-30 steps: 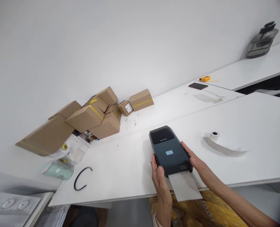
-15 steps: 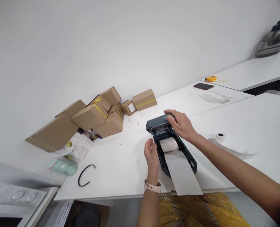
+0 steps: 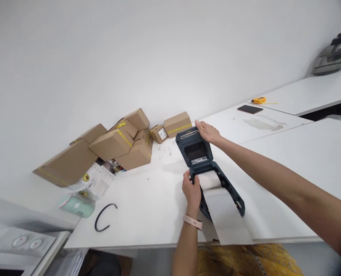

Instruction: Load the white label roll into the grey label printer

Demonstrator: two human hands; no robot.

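Note:
A dark blue-grey label printer [image 3: 239, 203] stands near the table's front edge with its lid [image 3: 191, 142] raised. Inside lies a white paper roll [image 3: 210, 179], its strip [image 3: 226, 214] running over the front and past the table edge. My right hand [image 3: 207, 132] grips the top edge of the lid, fingers partly hidden behind it. My left hand [image 3: 192, 188], below a pink wristband, holds the left side of the printer body beside the roll, thumb on the inside.
Cardboard boxes [image 3: 111, 143] are stacked by the wall. A black curved band [image 3: 97, 220] and a mint pouch [image 3: 78, 206] lie at the left. A phone [image 3: 250, 109] and a yellow tape measure [image 3: 259, 100] lie at the back right.
The lid has swung further up and back with my right hand. My left hand has closed on the printer's side. The small white roll on the right is now out of sight behind my forearm.

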